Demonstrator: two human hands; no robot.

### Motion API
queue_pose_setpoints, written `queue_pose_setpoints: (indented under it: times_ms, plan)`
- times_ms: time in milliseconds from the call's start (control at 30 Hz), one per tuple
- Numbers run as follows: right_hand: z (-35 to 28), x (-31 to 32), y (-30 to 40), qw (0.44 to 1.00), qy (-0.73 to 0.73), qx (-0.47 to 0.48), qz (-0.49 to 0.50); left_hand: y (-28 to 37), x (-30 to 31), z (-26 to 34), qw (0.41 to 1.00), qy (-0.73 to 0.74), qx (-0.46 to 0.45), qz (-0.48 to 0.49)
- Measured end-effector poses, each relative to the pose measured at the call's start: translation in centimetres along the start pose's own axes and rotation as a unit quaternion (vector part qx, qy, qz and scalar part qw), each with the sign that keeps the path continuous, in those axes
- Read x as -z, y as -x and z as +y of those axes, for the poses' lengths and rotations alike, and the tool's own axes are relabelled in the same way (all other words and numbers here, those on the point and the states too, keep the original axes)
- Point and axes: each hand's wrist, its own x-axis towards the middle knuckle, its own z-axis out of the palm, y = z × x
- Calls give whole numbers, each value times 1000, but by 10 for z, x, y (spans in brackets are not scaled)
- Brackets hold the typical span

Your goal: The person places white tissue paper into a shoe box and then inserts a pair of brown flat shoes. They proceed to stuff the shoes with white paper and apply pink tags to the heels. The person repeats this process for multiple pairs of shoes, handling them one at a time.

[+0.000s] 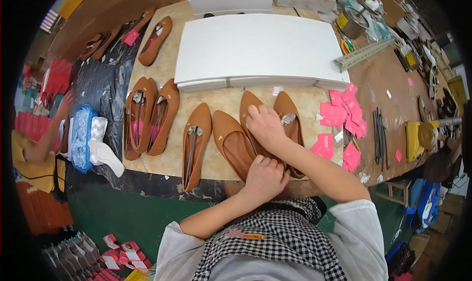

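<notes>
Directly before me, a brown pointed flat shoe lies toe-away on the table, with both hands on it. My right hand is curled over the edge of its opening behind the toe, fingertips hidden. My left hand is closed around its heel end, which it mostly covers. Against its left side leans another brown flat, its insole bare. To the right lies a flat with crumpled paper in its toe. Left of these, a single flat holds paper and a dark shoe stick.
Further left are several stuffed flats. A white paper stack lies behind, with a metal angle bar across its corner. Pink cards and dark sticks are at right. A co-worker's arm is at far left beside a blue basket.
</notes>
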Motion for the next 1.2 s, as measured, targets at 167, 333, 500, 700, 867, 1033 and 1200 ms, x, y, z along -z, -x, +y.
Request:
queue_pose_setpoints:
  times_ms: [167,333,500,700,867,1033,1200]
  plan:
    - [12,43,11,981,-188,32,38,4,2,-3,999,-18,33,-35]
    - [33,1,-11,989,-82,-73,99,-8,1,-1,998,-18,-27,-62]
    - [36,7,4,976,-155,-99,117,-109,59,-25,985,-120,-29,-118]
    - [14,69,67,949,-275,-71,137,-213,22,-192,919,-331,-2,215]
    - [14,79,119,885,-408,-167,152,-231,14,-175,989,-91,107,43]
    - [13,90,127,753,-564,-281,191,-230,27,-163,931,-306,4,197]
    - [11,94,123,789,-537,-241,175,-229,21,-168,964,-192,62,175]
